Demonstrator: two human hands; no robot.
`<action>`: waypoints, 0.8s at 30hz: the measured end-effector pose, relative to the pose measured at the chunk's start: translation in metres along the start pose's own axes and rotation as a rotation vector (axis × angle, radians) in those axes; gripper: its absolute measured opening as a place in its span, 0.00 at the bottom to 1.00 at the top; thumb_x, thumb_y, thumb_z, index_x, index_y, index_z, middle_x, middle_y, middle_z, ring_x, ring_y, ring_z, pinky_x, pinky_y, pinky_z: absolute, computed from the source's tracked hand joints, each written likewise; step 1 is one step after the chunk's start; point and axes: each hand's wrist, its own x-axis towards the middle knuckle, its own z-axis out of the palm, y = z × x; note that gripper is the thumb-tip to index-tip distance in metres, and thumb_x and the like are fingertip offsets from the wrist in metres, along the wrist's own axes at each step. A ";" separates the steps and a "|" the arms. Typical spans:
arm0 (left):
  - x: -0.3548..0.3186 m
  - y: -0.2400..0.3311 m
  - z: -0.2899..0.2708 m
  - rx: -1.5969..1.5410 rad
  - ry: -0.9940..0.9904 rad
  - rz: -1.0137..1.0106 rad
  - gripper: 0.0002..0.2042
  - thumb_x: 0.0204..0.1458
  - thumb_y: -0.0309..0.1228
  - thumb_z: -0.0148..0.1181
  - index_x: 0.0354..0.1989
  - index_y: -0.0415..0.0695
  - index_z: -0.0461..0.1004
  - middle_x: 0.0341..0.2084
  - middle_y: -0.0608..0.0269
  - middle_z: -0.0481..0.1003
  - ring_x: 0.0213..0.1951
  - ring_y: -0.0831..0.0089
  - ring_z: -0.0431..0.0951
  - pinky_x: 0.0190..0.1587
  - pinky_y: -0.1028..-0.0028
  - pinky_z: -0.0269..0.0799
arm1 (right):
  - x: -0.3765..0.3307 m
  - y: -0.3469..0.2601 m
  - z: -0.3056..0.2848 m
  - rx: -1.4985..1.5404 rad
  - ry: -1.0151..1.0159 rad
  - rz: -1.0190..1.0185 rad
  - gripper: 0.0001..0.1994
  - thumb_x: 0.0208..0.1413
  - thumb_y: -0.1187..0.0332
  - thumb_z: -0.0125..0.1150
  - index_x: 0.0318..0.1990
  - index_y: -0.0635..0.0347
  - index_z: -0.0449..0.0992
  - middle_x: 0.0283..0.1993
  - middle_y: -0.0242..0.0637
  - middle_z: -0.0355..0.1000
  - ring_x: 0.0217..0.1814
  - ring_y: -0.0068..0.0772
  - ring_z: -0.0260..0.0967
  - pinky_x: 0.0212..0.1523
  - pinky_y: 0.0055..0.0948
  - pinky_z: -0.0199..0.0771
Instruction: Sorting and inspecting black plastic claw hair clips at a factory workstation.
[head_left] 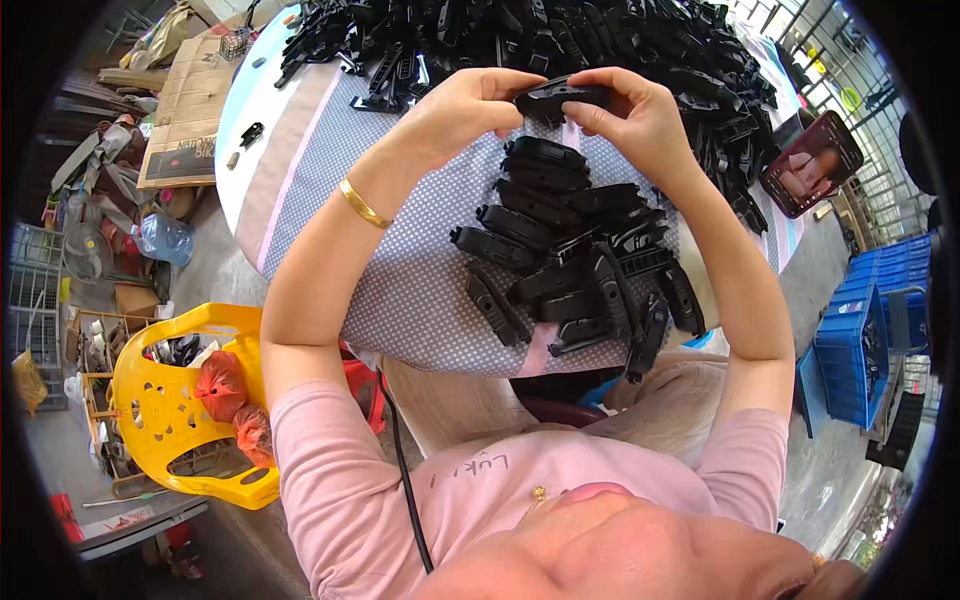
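The black part [560, 97] shows only its middle: the left hand [465, 105] covers one end, the right hand [630, 115] the other, so the grip points on it are hidden. The big heap [560, 35] runs off the top edge, its pieces too tangled to tell apart. The bench [400, 290] has its near edge hidden behind the arms and the pile [575, 270]. The phone [810, 165] screen is blurred. What fills the blue crates [855, 350] is too small to tell. The yellow chair [175, 400] is partly hidden by orange bags [225, 385].

black plastic part [560, 97], elongated, level, above piled parts
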 end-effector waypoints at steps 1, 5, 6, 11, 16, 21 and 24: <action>-0.002 0.003 0.004 0.064 0.047 0.049 0.22 0.44 0.27 0.61 0.51 0.37 0.69 0.33 0.61 0.75 0.33 0.80 0.72 0.38 0.83 0.67 | -0.001 0.000 0.002 -0.005 0.008 0.007 0.15 0.46 0.71 0.66 0.42 0.62 0.75 0.34 0.30 0.75 0.32 0.18 0.70 0.35 0.16 0.71; -0.006 0.012 0.011 0.451 0.159 0.134 0.22 0.43 0.30 0.64 0.48 0.34 0.71 0.29 0.62 0.75 0.32 0.80 0.73 0.35 0.81 0.68 | -0.002 0.006 0.007 -0.160 0.064 -0.110 0.15 0.46 0.72 0.66 0.43 0.63 0.74 0.35 0.30 0.74 0.31 0.16 0.70 0.33 0.14 0.70; -0.006 0.011 0.010 0.439 0.198 0.149 0.22 0.43 0.31 0.65 0.47 0.35 0.72 0.30 0.60 0.77 0.30 0.80 0.73 0.33 0.80 0.69 | -0.003 -0.003 0.006 -0.355 0.086 -0.196 0.17 0.43 0.69 0.68 0.42 0.63 0.75 0.36 0.32 0.74 0.32 0.22 0.71 0.36 0.20 0.72; -0.009 0.014 0.014 0.785 0.255 0.394 0.18 0.43 0.32 0.64 0.43 0.39 0.74 0.24 0.60 0.76 0.30 0.73 0.73 0.35 0.75 0.70 | 0.003 0.003 0.003 -0.606 0.215 -0.544 0.21 0.35 0.61 0.71 0.40 0.59 0.76 0.36 0.37 0.73 0.32 0.36 0.70 0.42 0.32 0.70; -0.007 0.008 0.019 1.047 0.270 0.610 0.14 0.43 0.32 0.63 0.40 0.44 0.76 0.18 0.63 0.72 0.31 0.69 0.71 0.36 0.72 0.69 | 0.000 -0.005 -0.004 -0.630 -0.023 -0.314 0.20 0.35 0.62 0.70 0.38 0.60 0.76 0.35 0.39 0.74 0.35 0.39 0.71 0.46 0.30 0.66; -0.005 0.006 0.016 0.987 0.284 0.653 0.15 0.42 0.34 0.64 0.40 0.44 0.76 0.18 0.63 0.71 0.30 0.70 0.71 0.34 0.73 0.69 | -0.003 -0.006 -0.006 -0.743 0.068 -0.484 0.17 0.36 0.61 0.70 0.35 0.59 0.77 0.30 0.38 0.74 0.34 0.41 0.71 0.38 0.31 0.68; -0.002 0.005 0.007 0.869 0.216 0.556 0.15 0.41 0.32 0.65 0.40 0.44 0.76 0.18 0.64 0.71 0.28 0.71 0.71 0.32 0.75 0.68 | -0.003 -0.007 -0.008 -0.758 -0.030 -0.357 0.16 0.41 0.61 0.68 0.36 0.61 0.77 0.31 0.36 0.75 0.32 0.35 0.71 0.35 0.28 0.69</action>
